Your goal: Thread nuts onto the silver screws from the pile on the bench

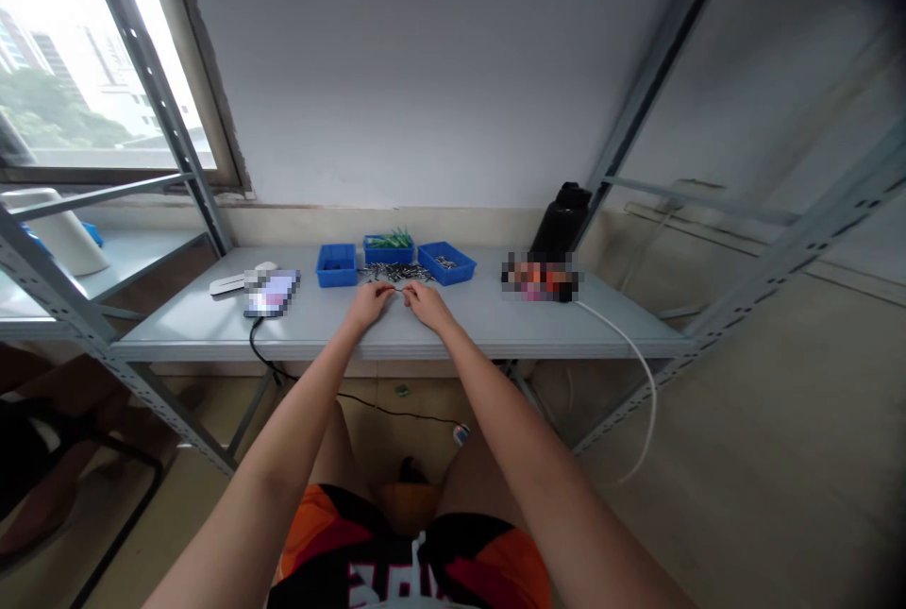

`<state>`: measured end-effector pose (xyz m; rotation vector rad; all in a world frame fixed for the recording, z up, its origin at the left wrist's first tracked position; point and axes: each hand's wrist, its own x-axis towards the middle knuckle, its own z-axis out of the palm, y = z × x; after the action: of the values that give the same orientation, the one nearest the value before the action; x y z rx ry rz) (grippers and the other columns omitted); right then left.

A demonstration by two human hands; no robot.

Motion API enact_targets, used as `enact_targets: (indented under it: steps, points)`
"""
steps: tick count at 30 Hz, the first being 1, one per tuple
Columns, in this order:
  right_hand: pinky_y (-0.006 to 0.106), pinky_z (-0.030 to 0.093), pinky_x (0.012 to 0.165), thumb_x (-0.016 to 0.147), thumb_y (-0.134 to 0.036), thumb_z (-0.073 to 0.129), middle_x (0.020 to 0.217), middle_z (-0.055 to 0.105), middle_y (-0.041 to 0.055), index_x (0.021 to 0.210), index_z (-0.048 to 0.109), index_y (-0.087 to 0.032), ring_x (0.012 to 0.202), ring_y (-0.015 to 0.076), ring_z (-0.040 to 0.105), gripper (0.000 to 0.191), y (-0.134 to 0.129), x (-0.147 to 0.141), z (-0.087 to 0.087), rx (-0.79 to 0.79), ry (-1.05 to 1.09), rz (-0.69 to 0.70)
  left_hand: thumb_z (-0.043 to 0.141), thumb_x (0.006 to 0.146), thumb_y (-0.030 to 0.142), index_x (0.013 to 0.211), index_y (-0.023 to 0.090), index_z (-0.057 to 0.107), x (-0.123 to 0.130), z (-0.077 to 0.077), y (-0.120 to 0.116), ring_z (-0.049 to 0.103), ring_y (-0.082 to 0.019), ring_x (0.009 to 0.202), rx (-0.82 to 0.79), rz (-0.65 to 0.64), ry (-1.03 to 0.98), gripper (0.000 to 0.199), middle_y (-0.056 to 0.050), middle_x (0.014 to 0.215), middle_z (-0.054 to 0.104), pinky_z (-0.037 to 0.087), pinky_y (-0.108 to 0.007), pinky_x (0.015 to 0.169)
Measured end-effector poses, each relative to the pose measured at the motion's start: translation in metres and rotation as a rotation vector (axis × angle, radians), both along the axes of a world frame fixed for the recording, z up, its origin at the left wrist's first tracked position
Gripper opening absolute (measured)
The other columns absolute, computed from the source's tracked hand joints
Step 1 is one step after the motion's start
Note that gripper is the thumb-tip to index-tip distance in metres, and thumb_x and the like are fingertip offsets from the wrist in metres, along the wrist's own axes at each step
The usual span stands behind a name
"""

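My left hand (371,302) and my right hand (423,303) meet close together over the shelf table, fingers pinched. Between their fingertips runs a small, thin dark piece (399,290), too small to name, with both hands closed on it. Just beyond the hands lies a loose heap of small black and silvery pieces (397,272). Behind it stand three blue trays: the left tray (337,280) with a few dark items, the middle tray (389,256) under green thin pieces (392,239), and the angled right tray (453,274) with some small silvery pieces.
A phone (273,294) with a black cable and a white object (227,285) lie at the left. At the right are a black bottle (562,220), a blurred colourful item (539,281) and a white cable (651,382). Metal posts frame the table (495,326).
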<state>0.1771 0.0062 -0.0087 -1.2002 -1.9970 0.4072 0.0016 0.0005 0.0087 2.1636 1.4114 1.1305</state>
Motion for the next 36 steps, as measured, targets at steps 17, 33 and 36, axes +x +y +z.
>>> enact_targets:
  steps: [17, 33, 36]
  points:
    - [0.029, 0.042, 0.072, 0.098, -0.023, 0.037, 0.092, 0.07, 0.0103, 0.105, 0.058, -0.018, 0.082, 0.0224, 0.064, 0.023, -0.016, -0.007, 0.01, 0.096, -0.333, -0.006, 0.056, 0.089, 0.028, 0.097, 0.016, 0.073, 0.006, 0.007, -0.013, 0.064, -0.019, 0.087, 0.16, -0.027, 0.125, 0.023, -0.008, 0.095, 0.072, 0.049, -0.03, 0.084]
    - [0.031, 0.041, 0.074, 0.098, -0.03, 0.032, 0.083, 0.067, 0.0066, 0.107, 0.051, -0.021, 0.079, 0.0234, 0.061, 0.023, -0.014, -0.002, 0.011, 0.029, -0.02, -0.029, 0.059, 0.082, 0.028, 0.095, 0.015, 0.074, 0.003, 0.001, -0.001, 0.065, -0.019, 0.083, -0.01, -0.015, 0.019, 0.024, -0.008, 0.092, 0.074, 0.049, -0.029, 0.081]
    - [0.032, 0.041, 0.074, 0.097, -0.03, 0.033, 0.084, 0.067, 0.0069, 0.108, 0.052, -0.021, 0.078, 0.0232, 0.06, 0.024, -0.015, -0.003, 0.011, 0.032, -0.028, -0.038, 0.06, 0.08, 0.027, 0.093, 0.016, 0.074, 0.003, -0.001, 0.0, 0.064, -0.019, 0.08, -0.02, -0.029, 0.05, 0.023, -0.007, 0.087, 0.074, 0.049, -0.029, 0.079]
